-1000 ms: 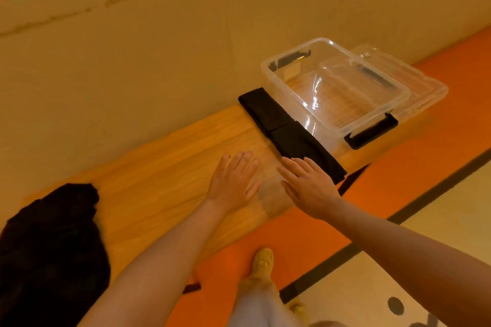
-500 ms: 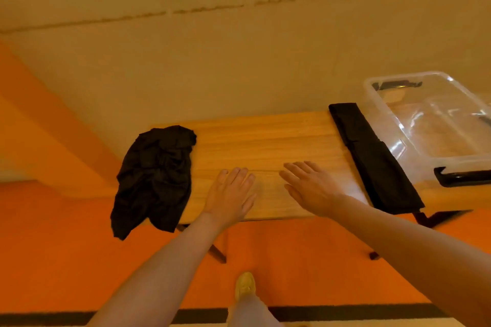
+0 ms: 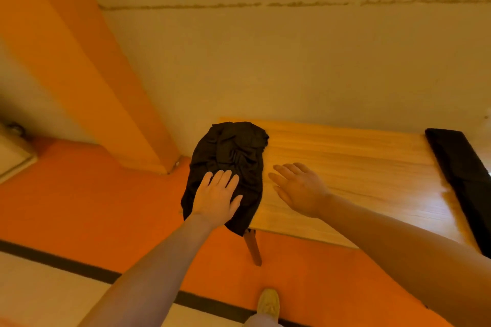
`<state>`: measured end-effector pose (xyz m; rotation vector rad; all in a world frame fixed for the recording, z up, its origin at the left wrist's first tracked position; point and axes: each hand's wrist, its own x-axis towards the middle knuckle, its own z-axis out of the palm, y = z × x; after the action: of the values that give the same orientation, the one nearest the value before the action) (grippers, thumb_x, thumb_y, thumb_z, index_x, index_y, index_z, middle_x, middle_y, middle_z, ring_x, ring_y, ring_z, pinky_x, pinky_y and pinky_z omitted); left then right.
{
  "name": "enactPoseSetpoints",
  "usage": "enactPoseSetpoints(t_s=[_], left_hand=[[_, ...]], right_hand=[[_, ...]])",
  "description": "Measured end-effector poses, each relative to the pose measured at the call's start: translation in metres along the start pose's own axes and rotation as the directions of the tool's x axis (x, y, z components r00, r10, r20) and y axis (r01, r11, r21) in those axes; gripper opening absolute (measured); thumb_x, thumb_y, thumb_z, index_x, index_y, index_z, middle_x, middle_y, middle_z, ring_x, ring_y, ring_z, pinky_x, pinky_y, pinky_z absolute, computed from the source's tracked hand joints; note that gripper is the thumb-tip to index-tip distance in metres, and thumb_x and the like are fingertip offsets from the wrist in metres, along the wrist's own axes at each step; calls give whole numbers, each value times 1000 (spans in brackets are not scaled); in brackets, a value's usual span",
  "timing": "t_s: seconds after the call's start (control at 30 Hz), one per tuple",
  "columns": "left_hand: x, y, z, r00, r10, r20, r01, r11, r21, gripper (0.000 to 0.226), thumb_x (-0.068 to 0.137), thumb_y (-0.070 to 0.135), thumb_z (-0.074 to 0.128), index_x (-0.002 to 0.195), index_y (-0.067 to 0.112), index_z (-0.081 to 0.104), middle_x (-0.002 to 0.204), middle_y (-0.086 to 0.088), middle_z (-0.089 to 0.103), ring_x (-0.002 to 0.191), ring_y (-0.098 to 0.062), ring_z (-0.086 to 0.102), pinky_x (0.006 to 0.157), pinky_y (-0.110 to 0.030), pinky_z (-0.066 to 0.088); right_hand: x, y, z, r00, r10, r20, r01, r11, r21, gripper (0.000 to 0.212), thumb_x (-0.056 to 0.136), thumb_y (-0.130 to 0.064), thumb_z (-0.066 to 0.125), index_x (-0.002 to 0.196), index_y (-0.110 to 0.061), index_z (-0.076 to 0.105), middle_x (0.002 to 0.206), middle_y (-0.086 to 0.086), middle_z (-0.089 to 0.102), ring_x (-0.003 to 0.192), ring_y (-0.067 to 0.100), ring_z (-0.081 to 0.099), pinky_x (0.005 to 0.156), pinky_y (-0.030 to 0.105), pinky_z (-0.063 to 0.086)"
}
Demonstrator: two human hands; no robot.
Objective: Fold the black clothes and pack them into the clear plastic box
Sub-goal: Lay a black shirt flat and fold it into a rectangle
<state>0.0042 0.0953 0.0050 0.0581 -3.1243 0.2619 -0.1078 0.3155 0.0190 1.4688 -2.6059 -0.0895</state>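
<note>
A crumpled black garment [image 3: 233, 154] lies on the left end of the wooden table [image 3: 358, 167], part of it hanging over the edge. My left hand [image 3: 216, 196] is over its near part with fingers straight and spread; whether it touches the cloth I cannot tell. My right hand [image 3: 297, 188] hovers open above the tabletop just right of the garment, fingers pointing at it. A folded black cloth [image 3: 462, 167] lies flat at the table's right end, cut off by the frame edge. The clear plastic box is out of view.
The table stands against a beige wall, and one wooden leg [image 3: 253, 249] shows under its left corner. An orange pillar [image 3: 106, 87] rises left of the table. The floor is orange with a dark stripe, and my shoe [image 3: 268, 302] shows at the bottom.
The view has swung left, so the plastic box has left the frame. Both hands moved left from the bare table middle; my left hand is now over the crumpled garment.
</note>
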Motion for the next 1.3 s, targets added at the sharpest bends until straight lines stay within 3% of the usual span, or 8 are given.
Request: enactPoseSetpoints(t_s=[0.17,0.43,0.6,0.73,0.93,1.03,1.2,1.3], left_hand=[[-11,-32,25,985,-83,151,94,993,-67,61,99,50,34,151,17,26,156,-7,26,144,-26,20,117,-44,14],[-24,-47,49,954,-95,284,131,985,-111,61,101,46,34,152,17,17,158,-6,14,145,-27,11,118,-44,9],[-17,-43,50,972,-136,190,175,963,-204,50,102,42,33,145,17,34,152,-3,29,140,-22,24,115,-40,13],[1,-49,50,977,-208,47,213,939,-271,39,102,36,36,136,19,44,140,2,42,130,-18,38,107,-34,28],[37,-63,52,914,-373,157,405,854,-328,51,98,28,51,143,16,31,147,-3,33,136,-22,32,108,-35,31],[54,-66,53,902,-384,199,429,853,-299,37,100,27,46,135,16,44,136,-5,45,127,-24,42,103,-36,35],[58,-62,56,919,-392,49,383,854,-351,27,102,28,39,115,17,61,115,-1,59,109,-21,53,94,-34,40],[53,-56,53,938,-329,-107,245,852,-463,22,101,26,43,101,15,62,95,0,62,90,-21,59,82,-34,43]], right_hand=[[38,-34,10,999,-25,25,25,1000,16,36,89,-35,63,120,-17,64,121,8,64,106,26,63,86,40,53],[67,-74,39,983,-77,164,67,996,65,43,84,-37,68,123,-18,64,124,8,63,105,25,64,82,38,54],[74,-79,49,966,-100,238,82,993,84,50,102,-37,36,148,-17,31,153,8,32,134,26,39,106,40,35],[79,-79,49,959,-96,267,74,993,92,51,103,-36,29,151,-19,22,157,6,23,138,25,32,109,38,31],[79,-76,55,950,-101,297,66,990,124,51,103,-34,29,151,-19,21,156,6,24,138,25,32,108,37,30],[77,-72,53,949,-113,295,72,987,146,50,104,-32,30,151,-18,22,156,6,25,137,25,33,108,36,30],[81,-64,51,962,-99,256,50,980,191,47,102,-29,35,147,-14,32,150,7,37,131,26,43,105,37,36],[87,-62,50,978,-75,192,31,974,224,44,100,-27,43,141,-12,43,141,8,48,124,27,51,100,38,42]])
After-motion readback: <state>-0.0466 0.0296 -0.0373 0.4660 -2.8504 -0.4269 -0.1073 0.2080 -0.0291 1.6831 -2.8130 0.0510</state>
